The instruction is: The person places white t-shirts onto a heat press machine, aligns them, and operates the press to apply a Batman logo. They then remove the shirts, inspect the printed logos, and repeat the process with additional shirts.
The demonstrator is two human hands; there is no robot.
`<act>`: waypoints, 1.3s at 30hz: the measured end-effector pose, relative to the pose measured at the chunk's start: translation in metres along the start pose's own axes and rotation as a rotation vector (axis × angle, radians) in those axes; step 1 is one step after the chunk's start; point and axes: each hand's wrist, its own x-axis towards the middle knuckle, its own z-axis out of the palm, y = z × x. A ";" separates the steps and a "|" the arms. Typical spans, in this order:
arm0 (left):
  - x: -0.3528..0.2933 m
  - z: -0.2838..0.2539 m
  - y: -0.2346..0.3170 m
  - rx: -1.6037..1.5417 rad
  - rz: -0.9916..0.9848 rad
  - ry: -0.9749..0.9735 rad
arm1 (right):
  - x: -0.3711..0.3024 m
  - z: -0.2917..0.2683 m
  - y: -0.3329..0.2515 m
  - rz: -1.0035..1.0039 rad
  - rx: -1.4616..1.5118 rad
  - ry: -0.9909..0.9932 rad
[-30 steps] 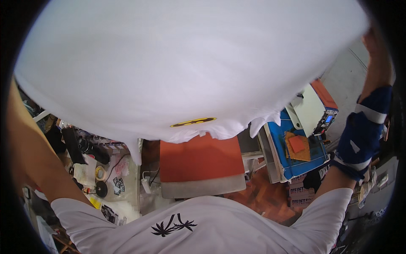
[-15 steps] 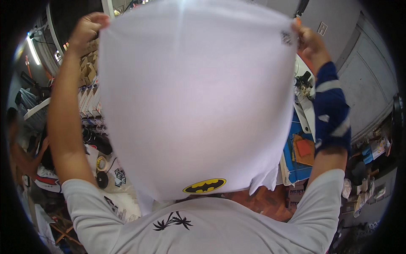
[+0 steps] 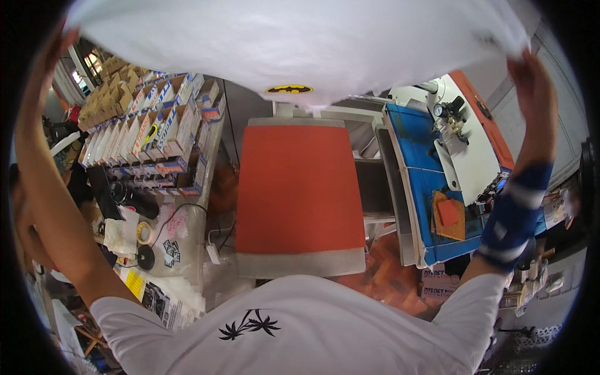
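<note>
A white T-shirt (image 3: 287, 47) hangs spread wide at the top of the view, a yellow oval patch with a black bat shape (image 3: 289, 89) on its lower part. My left hand (image 3: 61, 45), blurred, grips one corner of the cloth. At the opposite corner my right hand (image 3: 530, 72) is closed on the fabric, its forearm wearing a dark blue sleeve with pale bands (image 3: 515, 215). Below the shirt lies a flat red pad (image 3: 300, 187) on a grey board (image 3: 300, 264); neither hand touches it.
Open cardboard boxes (image 3: 165, 134) crowd the left table, with a tape roll (image 3: 144, 232) and a coiled cable nearby. A blue-topped stand (image 3: 415, 187) and a white machine with a gauge (image 3: 442, 110) occupy the right side. Another person's arm (image 3: 26, 228) shows at the far left.
Both hands have swung up and outward with the T-shirt, spreading it wider. Its lower edge rose away from my chest, uncovering the red pad and the board.
</note>
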 end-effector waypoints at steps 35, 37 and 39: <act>-0.521 0.136 -0.261 -0.949 -1.493 -0.212 | -0.515 -0.039 0.298 1.438 0.287 -0.083; -0.522 0.119 -0.251 -0.899 -1.451 -0.136 | -0.510 -0.040 0.272 1.325 0.405 0.044; -0.527 0.111 -0.243 -0.863 -1.483 -0.049 | -0.512 -0.036 0.267 1.322 0.393 0.114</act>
